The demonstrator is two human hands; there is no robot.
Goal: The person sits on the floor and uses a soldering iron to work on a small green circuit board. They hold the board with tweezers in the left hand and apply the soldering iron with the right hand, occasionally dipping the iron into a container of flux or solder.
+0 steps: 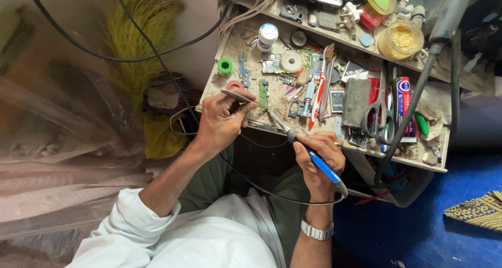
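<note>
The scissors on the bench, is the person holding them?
No. The scissors lie untouched on the bench; the right hand holds a blue soldering iron, the left hand tweezers.

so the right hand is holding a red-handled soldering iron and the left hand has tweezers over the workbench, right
Not quite: the soldering iron in the right hand has a blue handle, not red. The rest holds: the left hand has tweezers over the workbench. The head view shows it.
</note>
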